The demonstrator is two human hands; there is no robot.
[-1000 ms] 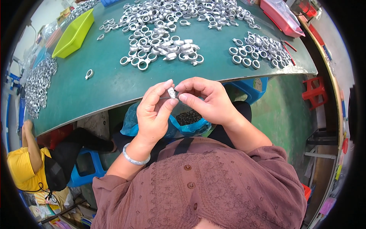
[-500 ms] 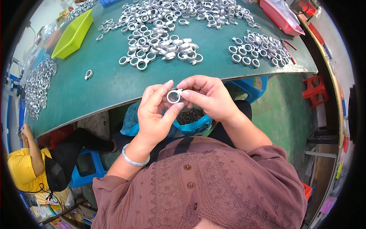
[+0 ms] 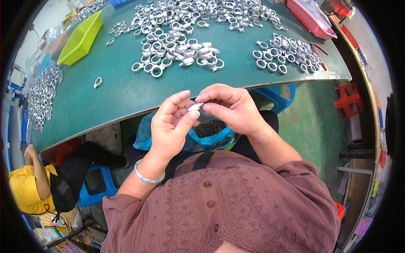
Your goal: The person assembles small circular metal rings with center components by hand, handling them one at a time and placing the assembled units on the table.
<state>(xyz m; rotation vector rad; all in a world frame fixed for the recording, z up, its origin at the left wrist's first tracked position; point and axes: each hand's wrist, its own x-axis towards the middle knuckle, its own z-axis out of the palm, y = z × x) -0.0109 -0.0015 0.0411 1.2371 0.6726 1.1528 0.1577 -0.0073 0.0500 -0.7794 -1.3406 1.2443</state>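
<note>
A silvery metal ring with a small lug is held in front of me, just off the table's near edge, turned almost edge-on. My left hand has its thumb and curled fingers around the ring's body. On the other side, my right hand pinches the lug end between thumb and fingers. Beneath my hands, a blue plastic bag holds many small dark pieces, partly hidden by the hands. One similar ring lies alone on the green table.
A large pile of rings covers the table's far middle, with a smaller group at right beside red-handled pliers. Yellow-green tray at left, pink tray at far right. A co-worker in yellow sits at left.
The ring has turned from face-on, with its hole showing, to nearly edge-on. My left fingers have shifted slightly; both hands stay in the same place.
</note>
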